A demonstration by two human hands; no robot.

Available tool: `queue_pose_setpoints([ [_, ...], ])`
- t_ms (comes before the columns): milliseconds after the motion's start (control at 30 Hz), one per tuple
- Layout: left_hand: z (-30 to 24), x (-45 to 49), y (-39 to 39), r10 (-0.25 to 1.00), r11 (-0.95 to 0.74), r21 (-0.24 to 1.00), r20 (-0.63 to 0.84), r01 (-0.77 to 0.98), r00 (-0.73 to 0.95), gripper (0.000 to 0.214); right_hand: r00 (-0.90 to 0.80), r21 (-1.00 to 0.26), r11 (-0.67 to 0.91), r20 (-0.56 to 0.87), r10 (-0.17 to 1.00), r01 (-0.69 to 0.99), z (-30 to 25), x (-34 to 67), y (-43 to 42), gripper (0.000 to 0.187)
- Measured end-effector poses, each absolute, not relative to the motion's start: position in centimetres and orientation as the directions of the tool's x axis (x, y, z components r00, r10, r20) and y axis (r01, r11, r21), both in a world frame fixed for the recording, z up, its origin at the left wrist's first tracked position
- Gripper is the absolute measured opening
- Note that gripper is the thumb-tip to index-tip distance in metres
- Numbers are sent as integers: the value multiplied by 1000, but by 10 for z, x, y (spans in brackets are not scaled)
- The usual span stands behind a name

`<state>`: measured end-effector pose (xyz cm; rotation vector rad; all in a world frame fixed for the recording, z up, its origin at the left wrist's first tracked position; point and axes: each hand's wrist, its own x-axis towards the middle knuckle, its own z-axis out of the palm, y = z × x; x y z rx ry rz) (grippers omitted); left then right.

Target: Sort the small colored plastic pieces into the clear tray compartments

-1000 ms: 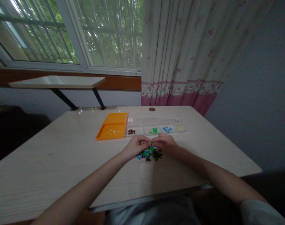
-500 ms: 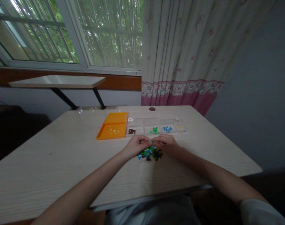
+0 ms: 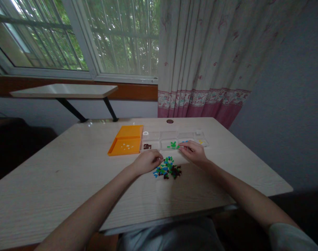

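My right hand [image 3: 193, 151] reaches over the front of the clear divided tray [image 3: 169, 134], thumb and fingertips pinched at the compartment with the green pieces [image 3: 172, 144]. A small green piece shows at those fingertips. Lower and to the left, my left hand [image 3: 147, 161] rests at the left edge of a mixed pile of small plastic pieces [image 3: 167, 168], coloured blue, green and dark brown. Its fingers are curled together; whatever they may hold is too small to make out. Dark brown pieces [image 3: 147, 146] lie in the tray compartment behind the left hand.
An open orange case [image 3: 111, 150] holding small white pieces adjoins the tray's left side. Yellow pieces [image 3: 200, 141] sit in the tray's right end compartment. A raised white shelf [image 3: 64, 91] stands at the table's back left. The table's front edge [image 3: 159, 221] runs near my lap.
My hands were together above the pile with a green piece between them. Now the right hand has moved forward and right to the tray, while the left has drawn slightly left.
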<state>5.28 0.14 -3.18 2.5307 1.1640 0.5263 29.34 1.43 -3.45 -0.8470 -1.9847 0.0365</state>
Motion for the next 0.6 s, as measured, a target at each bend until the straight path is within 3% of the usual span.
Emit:
queue_pose_setpoints([
  [467,-33,54,2,737,-657,439,205,613,644,19,-284,-361,748,764,579,556,-33,293,15,21],
  [600,-35,54,3,727,-670,427,211,608,653,19,-303,-396,703,698,649,591,-33,294,19,21],
])
